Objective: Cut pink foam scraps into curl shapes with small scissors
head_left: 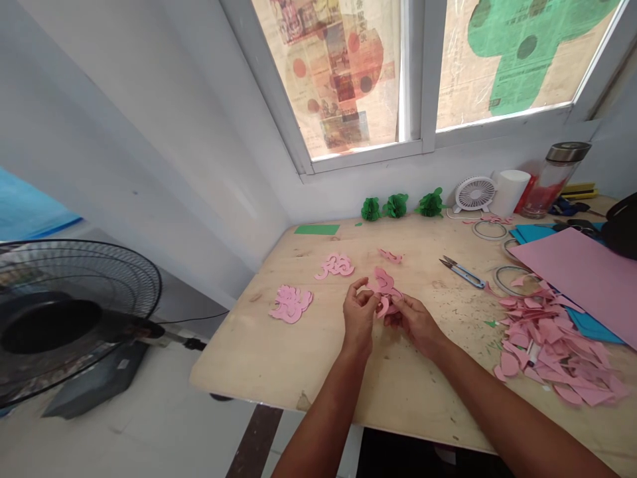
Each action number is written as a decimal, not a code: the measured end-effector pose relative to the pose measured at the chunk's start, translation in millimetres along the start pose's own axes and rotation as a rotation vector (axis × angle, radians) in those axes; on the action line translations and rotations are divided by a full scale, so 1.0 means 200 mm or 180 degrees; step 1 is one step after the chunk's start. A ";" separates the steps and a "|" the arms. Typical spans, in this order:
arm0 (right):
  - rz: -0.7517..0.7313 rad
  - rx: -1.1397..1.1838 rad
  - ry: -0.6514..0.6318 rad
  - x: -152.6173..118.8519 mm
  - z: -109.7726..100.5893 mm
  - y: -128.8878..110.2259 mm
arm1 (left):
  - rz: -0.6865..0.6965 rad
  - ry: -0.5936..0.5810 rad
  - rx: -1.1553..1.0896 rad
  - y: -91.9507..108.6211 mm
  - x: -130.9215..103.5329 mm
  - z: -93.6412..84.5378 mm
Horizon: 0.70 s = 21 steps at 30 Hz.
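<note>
Above the wooden table, curved pink paper cutouts [384,282] are pinched between my two hands. My left hand [359,310] grips them from the left with thumb and fingers. From the right, my right hand [412,320] is closed on their lower edge, its lower fingers partly hidden. To the left lie a pile of scalloped pink cutouts [292,307] and a second pile of curly pink pieces [339,264]. One small pink cutout [391,255] rests just beyond my hands. Blue-handled thread snips [462,271] lie to the right with blades parted.
Pink paper scraps [552,345] heap at the right, beside a large pink sheet [587,275]. Green paper ornaments [397,206], a small white fan [475,194] and a glass bottle [552,186] line the back. A black floor fan [64,318] stands left of the table [269,358].
</note>
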State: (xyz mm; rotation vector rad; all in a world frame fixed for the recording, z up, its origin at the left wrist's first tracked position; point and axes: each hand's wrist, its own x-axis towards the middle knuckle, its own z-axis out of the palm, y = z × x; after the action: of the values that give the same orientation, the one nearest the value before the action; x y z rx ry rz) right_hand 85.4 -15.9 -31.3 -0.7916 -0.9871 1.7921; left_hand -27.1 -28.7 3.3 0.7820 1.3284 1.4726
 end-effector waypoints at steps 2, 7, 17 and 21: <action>0.0014 -0.0009 0.0091 0.01 -0.01 0.01 | 0.0213 0.0190 -0.0068 0.01 -0.01 0.00; 0.0048 0.0045 0.0173 0.02 -0.02 0.03 | 0.0562 0.0281 -0.0130 0.04 -0.06 0.03; 0.0154 0.0097 -0.0144 -0.02 0.02 -0.02 | 0.1075 0.0334 0.0696 -0.02 -0.04 0.08; 0.0179 0.0261 -0.0183 -0.03 0.02 -0.03 | 0.1096 0.0310 0.0746 -0.03 -0.04 0.08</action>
State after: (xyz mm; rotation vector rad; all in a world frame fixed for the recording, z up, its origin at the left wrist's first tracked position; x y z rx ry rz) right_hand 85.4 -20.9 -23.9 -0.7268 -0.9303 1.9007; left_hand -8.3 -30.3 0.8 1.1488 1.5133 1.6558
